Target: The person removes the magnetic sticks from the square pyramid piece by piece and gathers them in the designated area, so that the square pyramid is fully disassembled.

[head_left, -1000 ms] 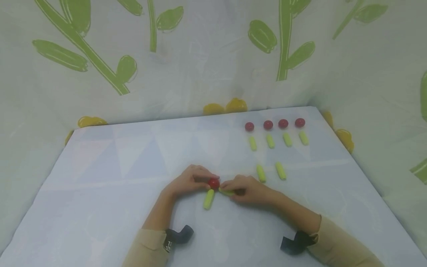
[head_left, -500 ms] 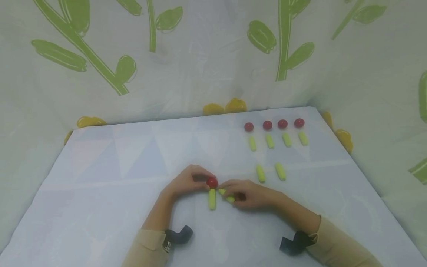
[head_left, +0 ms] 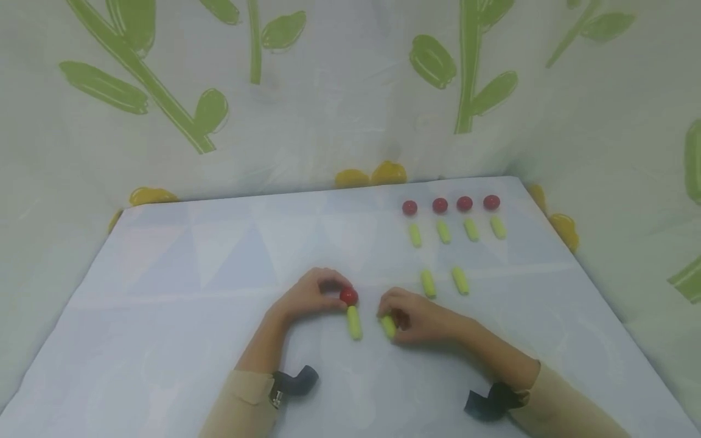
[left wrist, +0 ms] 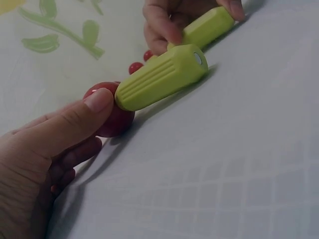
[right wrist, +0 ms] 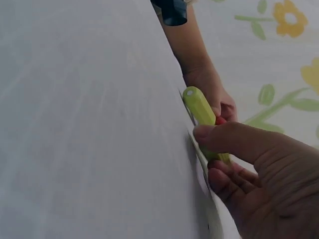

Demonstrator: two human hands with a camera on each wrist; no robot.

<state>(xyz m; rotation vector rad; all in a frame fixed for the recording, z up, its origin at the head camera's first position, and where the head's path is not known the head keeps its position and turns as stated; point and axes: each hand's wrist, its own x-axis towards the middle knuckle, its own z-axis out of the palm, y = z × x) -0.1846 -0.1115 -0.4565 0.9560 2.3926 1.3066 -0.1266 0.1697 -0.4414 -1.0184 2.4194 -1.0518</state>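
Near the middle of the table, my left hand pinches a red ball between thumb and fingers. A yellow-green magnetic stick meets the ball at one end and points toward the near edge. In the left wrist view this stick has ridged sides and a small metal disc in its outer end. Just to the right, my right hand holds a second yellow-green stick between thumb and fingertips, apart from the first. In the right wrist view the thumb covers part of the held stick.
Several red balls lie in a row at the back right, with several yellow-green sticks in front of them. Two more sticks lie beyond my right hand. A white patterned sheet covers the table.
My right hand has drawn back to the right with its stick, turning it more upright in the head view. The stick at the ball has swung its near end rightward.
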